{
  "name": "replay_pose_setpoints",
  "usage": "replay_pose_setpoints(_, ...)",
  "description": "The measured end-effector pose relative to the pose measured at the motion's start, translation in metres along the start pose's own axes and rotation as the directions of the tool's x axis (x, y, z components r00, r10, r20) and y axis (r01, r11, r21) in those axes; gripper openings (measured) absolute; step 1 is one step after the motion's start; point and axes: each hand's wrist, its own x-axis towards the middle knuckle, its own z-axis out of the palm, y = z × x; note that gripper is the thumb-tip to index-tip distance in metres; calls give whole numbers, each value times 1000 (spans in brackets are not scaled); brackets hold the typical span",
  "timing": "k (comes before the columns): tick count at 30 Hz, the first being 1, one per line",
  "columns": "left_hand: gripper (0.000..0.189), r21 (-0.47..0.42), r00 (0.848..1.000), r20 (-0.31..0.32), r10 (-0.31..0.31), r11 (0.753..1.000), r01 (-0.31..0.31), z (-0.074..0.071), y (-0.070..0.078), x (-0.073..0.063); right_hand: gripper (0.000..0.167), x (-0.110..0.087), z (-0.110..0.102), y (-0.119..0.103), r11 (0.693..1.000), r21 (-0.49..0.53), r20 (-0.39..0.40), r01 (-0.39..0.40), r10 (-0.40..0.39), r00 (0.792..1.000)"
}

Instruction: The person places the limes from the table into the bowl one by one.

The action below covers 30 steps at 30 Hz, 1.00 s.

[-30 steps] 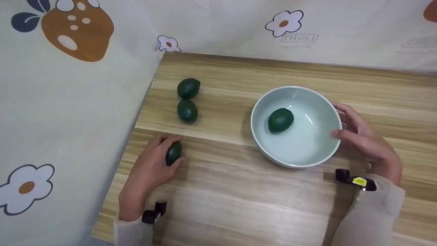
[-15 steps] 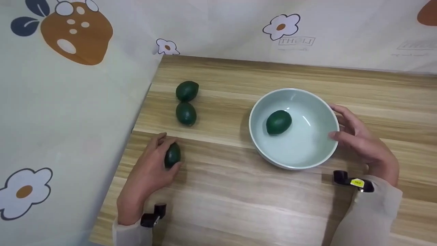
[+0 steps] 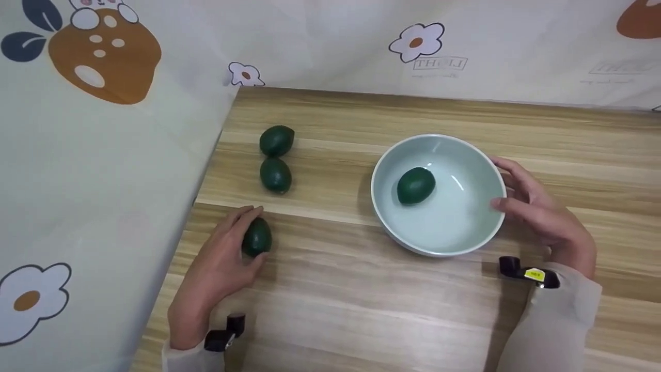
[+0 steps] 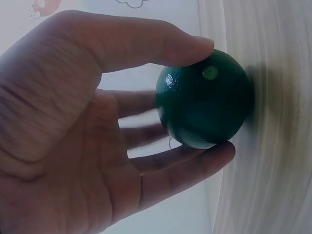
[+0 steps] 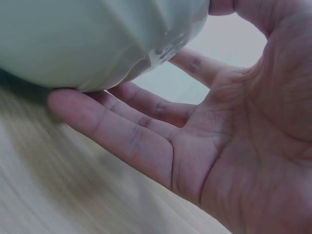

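My left hand [image 3: 222,258] holds a dark green lime [image 3: 257,237] low over the left part of the table. In the left wrist view, the thumb lies on one side of this lime [image 4: 204,102] and the fingers on the other; a pale green spot marks its end. My right hand [image 3: 542,212] grips a pale green bowl [image 3: 444,227] at its right side, thumb on the rim. The right wrist view has the fingers [image 5: 122,136] under the bowl's ribbed outer wall [image 5: 97,44]. Inside the bowl, toward its left, lies another lime [image 3: 416,185].
Two more limes, an upper one [image 3: 277,141] and a lower one [image 3: 276,175], lie end to end beyond my left hand. The wood-grain table [image 3: 361,299] ends at the left, beside a printed cloth [image 3: 103,181] that also runs along the back.
The whole head view has shifted a little, with the scene moving left and slightly down. Slightly more of the held lime shows between left thumb and fingers. The right hand keeps its grip on the bowl.
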Motion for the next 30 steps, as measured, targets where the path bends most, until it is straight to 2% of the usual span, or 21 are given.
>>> replay_pose_setpoints(5, 72, -1, 999, -8, 41, 999, -41, -1, 1, -1, 69, 1, 1, 0, 1000, 14, -15, 8, -8, 1000)
replay_pose_setpoints(12, 73, -2, 1000, 19, 8, 1000, -8, -2, 1, 1, 70, 0, 2, 1, 999, 33, -24, 18, -17, 1000)
replay_pose_setpoints(16, 75, -2, 1000, 14, 19, 1000, -19, -2, -1, 0, 71, 0, 2, 1, 999, 35, -21, 14, -14, 1000)
replay_pose_setpoints(23, 76, 7, 1000, 19, 20, 1000, -20, -2, -2, -2, 69, 2, 2, -2, 999, -47, -38, -23, 22, 999)
replay_pose_setpoints(27, 79, -8, 999, 39, 20, 1000, -19, -1, -2, -1, 70, 1, 1, 0, 999, -35, -40, -21, 19, 999)
replay_pose_setpoints(30, 77, -23, 999, 31, 27, 999, -26, 1, -3, -1, 70, 0, 1, 1, 1000, -20, -41, -17, 17, 999)
